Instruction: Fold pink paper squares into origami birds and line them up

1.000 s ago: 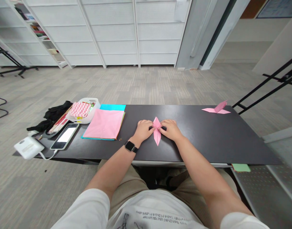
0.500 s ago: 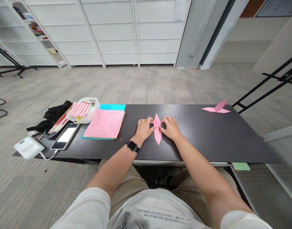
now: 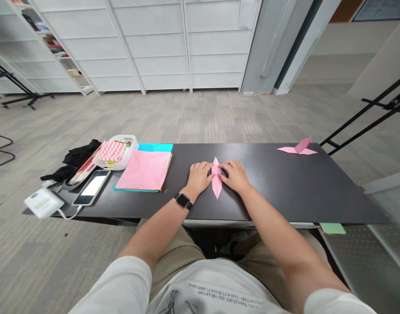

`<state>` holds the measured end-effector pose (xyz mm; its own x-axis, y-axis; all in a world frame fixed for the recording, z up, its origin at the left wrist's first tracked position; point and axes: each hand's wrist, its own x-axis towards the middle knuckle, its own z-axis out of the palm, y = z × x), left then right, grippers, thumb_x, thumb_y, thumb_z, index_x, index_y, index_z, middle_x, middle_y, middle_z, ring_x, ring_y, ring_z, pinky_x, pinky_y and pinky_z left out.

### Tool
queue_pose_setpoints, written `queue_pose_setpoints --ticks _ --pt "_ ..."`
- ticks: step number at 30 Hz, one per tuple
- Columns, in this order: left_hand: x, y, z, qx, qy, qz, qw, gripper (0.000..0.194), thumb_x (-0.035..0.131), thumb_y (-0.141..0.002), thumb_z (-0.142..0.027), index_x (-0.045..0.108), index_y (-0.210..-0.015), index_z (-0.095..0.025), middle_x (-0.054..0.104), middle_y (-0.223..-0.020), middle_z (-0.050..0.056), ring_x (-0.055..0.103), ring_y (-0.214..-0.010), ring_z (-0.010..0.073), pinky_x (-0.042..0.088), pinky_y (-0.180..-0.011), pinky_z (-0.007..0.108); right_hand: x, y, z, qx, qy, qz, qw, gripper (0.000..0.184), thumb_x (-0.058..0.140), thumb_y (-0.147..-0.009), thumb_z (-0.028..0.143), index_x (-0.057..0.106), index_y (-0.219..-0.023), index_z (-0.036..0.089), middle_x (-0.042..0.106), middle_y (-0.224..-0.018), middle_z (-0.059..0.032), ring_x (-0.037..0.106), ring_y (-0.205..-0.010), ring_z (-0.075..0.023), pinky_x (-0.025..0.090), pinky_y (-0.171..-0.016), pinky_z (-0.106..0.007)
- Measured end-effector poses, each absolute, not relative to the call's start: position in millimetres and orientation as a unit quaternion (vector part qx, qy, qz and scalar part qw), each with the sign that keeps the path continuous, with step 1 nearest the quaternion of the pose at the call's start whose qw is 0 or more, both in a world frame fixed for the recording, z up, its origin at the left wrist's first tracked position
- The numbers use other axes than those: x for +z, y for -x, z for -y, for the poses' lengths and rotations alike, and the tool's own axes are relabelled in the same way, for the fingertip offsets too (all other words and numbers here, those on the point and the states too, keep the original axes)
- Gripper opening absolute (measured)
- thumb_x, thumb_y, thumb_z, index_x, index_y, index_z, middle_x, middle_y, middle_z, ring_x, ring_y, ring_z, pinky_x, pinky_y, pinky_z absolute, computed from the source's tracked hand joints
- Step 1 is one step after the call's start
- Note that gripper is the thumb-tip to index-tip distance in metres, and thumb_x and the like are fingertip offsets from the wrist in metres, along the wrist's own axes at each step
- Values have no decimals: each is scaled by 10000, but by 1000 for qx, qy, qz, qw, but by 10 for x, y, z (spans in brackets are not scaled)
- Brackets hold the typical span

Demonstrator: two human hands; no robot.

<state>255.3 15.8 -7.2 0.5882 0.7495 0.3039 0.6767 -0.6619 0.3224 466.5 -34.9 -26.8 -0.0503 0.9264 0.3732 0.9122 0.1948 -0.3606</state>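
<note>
A pink folded origami paper [image 3: 217, 186], a narrow diamond pointed at both ends, lies on the dark table in front of me. My left hand [image 3: 199, 175] grips its left edge with thumb and fingers. From the other side, my right hand [image 3: 234, 175] pinches the right edge, its fingertips over the upper half. Both hands rest low, close to the tabletop. The fingertips cover part of the paper's middle. To the left lies a stack of square origami sheets [image 3: 145, 171], pink on top. A pink folded paper piece [image 3: 299, 147] with one raised flap sits at the far right.
On the left of the table [image 3: 268, 205] are a white basket [image 3: 130, 156], a phone [image 3: 92, 187] cabled to a white power bank [image 3: 44, 203], a dark tray of pencils [image 3: 83, 171] and black cloth [image 3: 78, 153]. Green paper [image 3: 332, 228] pokes out below the front edge.
My left fingers have moved right, onto the upper part of the paper, and my right fingers have closed in slightly. The camera view has shifted a little.
</note>
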Motion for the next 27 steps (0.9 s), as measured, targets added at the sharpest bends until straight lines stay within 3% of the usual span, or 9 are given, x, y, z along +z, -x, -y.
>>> queue_pose_setpoints --ticks 6,27 --pt "-64 -2522 -171 209 -895 -387 82 216 636 -1024 -432 767 -1091 -274 725 -1236 55 597 -1159 270 404 -1057 471 -306 -4691 346 16 645 717 265 248 761 -916 399 795 -1145 308 676 -1240 -85 586 -1190 -306 403 -1096 -504" --pt "-85 -2493 -238 252 -898 -343 110 167 684 -1002 -390 797 -1041 -274 760 -1134 51 616 -1097 254 410 -1013 445 -310 -4706 341 43 663 702 256 240 749 -928 433 812 -1136 332 662 -1278 -72 545 -1250 -307 326 -1165 -536"
